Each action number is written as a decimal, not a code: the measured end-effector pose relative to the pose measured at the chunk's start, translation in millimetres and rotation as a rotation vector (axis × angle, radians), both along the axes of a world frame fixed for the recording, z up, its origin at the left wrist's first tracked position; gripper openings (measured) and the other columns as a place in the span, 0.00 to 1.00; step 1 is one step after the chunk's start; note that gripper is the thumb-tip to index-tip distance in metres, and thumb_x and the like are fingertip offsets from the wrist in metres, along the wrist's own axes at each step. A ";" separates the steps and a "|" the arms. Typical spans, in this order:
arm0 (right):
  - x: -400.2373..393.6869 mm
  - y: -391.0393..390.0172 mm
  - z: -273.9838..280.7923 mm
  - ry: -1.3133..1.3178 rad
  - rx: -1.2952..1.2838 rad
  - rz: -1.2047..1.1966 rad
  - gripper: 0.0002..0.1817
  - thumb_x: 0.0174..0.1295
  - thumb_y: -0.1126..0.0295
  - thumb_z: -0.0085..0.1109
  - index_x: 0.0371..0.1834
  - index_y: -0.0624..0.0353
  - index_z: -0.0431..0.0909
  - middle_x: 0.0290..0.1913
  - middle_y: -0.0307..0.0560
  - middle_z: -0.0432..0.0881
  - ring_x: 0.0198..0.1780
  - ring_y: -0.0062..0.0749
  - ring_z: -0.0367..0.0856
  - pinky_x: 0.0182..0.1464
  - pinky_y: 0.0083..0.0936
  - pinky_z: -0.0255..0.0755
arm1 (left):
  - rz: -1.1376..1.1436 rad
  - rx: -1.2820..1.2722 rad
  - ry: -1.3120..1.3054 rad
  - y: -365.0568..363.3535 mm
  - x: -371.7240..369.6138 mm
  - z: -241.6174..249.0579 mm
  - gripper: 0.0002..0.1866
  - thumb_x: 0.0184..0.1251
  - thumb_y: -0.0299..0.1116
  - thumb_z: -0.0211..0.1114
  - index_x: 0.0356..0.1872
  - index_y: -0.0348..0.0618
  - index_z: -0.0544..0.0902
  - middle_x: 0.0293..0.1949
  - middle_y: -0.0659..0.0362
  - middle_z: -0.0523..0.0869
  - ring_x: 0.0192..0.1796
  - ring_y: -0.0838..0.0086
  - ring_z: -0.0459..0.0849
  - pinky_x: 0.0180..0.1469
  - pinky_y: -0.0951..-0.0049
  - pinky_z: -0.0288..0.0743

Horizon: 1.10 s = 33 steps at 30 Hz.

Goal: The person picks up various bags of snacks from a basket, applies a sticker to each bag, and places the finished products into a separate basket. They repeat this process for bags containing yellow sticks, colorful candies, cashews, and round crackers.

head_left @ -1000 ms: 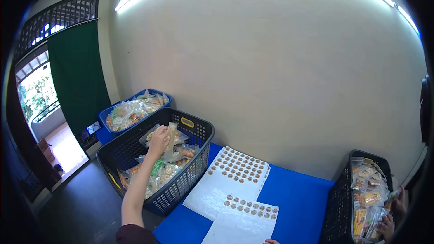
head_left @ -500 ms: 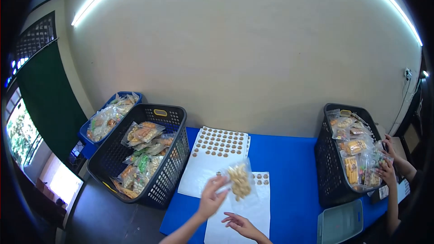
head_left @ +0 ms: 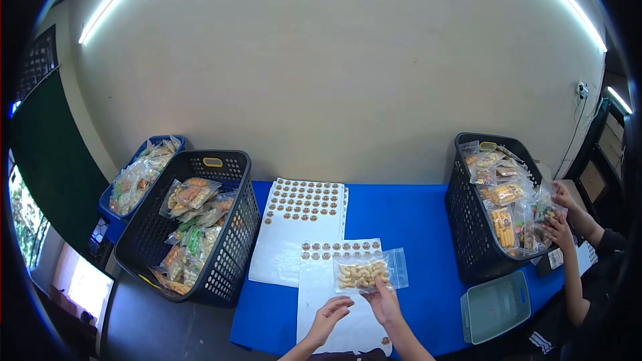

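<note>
Nearest you, your left hand (head_left: 330,312) rests open, fingers loosely apart, on the near sticker sheet (head_left: 341,294), holding nothing. Just beside it, your right hand (head_left: 382,299) pinches the lower edge of the clear snack bag (head_left: 366,272), which lies flat across the sheet and onto the blue table (head_left: 414,220). The bag holds pale curled crackers; its zip end points right.

The step in hand appears to be laying the bag down for labelling. The next move calls for a free fingertip to lift one round sticker from the row just above the bag, while your right hand keeps the bag flat; the left hand is better placed for this. The film is slippery, so press it down firmly.

Further out lies a second sticker sheet (head_left: 301,217), its far part filled with rows of round stickers. To your left stands a black basket (head_left: 224,160) of filled bags, and beyond it a blue basket (head_left: 107,210), also filled. To your right, a pale green lid (head_left: 496,306) lies on the table near another black basket (head_left: 468,227) of bags, where a co-worker's hands (head_left: 556,217) handle a packet.
</note>
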State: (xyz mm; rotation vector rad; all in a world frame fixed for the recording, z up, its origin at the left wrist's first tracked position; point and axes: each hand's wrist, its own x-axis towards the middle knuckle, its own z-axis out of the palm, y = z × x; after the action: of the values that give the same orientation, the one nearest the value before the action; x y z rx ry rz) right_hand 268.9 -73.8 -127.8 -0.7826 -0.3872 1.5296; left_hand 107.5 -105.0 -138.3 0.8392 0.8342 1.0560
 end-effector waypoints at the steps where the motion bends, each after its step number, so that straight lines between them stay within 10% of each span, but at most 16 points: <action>1: 4.2 5.5 -0.2 -0.035 0.028 0.011 0.14 0.63 0.68 0.46 0.50 0.59 0.66 0.45 0.45 0.76 0.45 0.30 0.76 0.48 0.29 0.69 | 0.001 -0.024 0.007 2.7 -4.8 -11.5 0.11 0.63 0.24 0.50 0.46 0.33 0.73 0.49 0.56 0.70 0.55 0.66 0.72 0.57 0.68 0.68; 6: 9.8 9.5 -4.1 -0.379 0.038 0.198 0.12 0.58 0.70 0.51 0.40 0.67 0.75 0.36 0.45 0.80 0.39 0.26 0.77 0.44 0.21 0.69 | 0.078 -0.269 -0.241 24.4 -46.9 -8.5 0.18 0.65 0.33 0.50 0.54 0.38 0.66 0.53 0.54 0.70 0.55 0.69 0.70 0.56 0.67 0.66; 10: -10.7 4.3 -26.0 -0.514 0.092 0.566 0.16 0.56 0.70 0.54 0.47 0.67 0.73 0.37 0.43 0.80 0.38 0.22 0.76 0.41 0.20 0.70 | -0.173 -0.104 0.263 28.8 -45.9 4.0 0.24 0.61 0.38 0.58 0.54 0.36 0.66 0.51 0.53 0.74 0.50 0.74 0.73 0.50 0.76 0.68; 16: 1.9 63.4 -65.3 -0.543 0.070 0.444 0.20 0.60 0.64 0.51 0.53 0.59 0.67 0.39 0.44 0.78 0.35 0.24 0.77 0.37 0.20 0.70 | -0.010 -0.189 0.314 35.4 -39.2 -1.3 0.18 0.59 0.34 0.61 0.47 0.33 0.72 0.39 0.57 0.80 0.40 0.79 0.78 0.40 0.80 0.71; 24: 71.6 163.8 -220.6 -1.566 -0.193 0.107 0.27 0.50 0.68 0.59 0.56 0.57 0.65 0.43 0.51 0.76 0.43 0.43 0.76 0.45 0.34 0.71 | 0.285 -0.154 0.072 53.9 -40.4 -3.1 0.13 0.60 0.28 0.58 0.44 0.32 0.72 0.37 0.57 0.80 0.36 0.79 0.80 0.39 0.80 0.75; 33: 72.9 166.7 -201.4 -1.661 -0.214 0.106 0.19 0.48 0.76 0.56 0.46 0.56 0.70 0.43 0.55 0.72 0.47 0.49 0.72 0.46 0.37 0.69 | 0.323 -0.153 0.161 61.8 -36.9 -8.6 0.13 0.59 0.27 0.60 0.43 0.32 0.74 0.39 0.56 0.80 0.39 0.78 0.79 0.41 0.80 0.74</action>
State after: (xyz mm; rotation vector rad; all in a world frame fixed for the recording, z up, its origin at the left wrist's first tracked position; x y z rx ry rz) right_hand 341.7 92.9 -329.1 -2.1237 -1.4662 0.6618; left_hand 70.6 -43.2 -146.9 0.6792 1.2012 1.1987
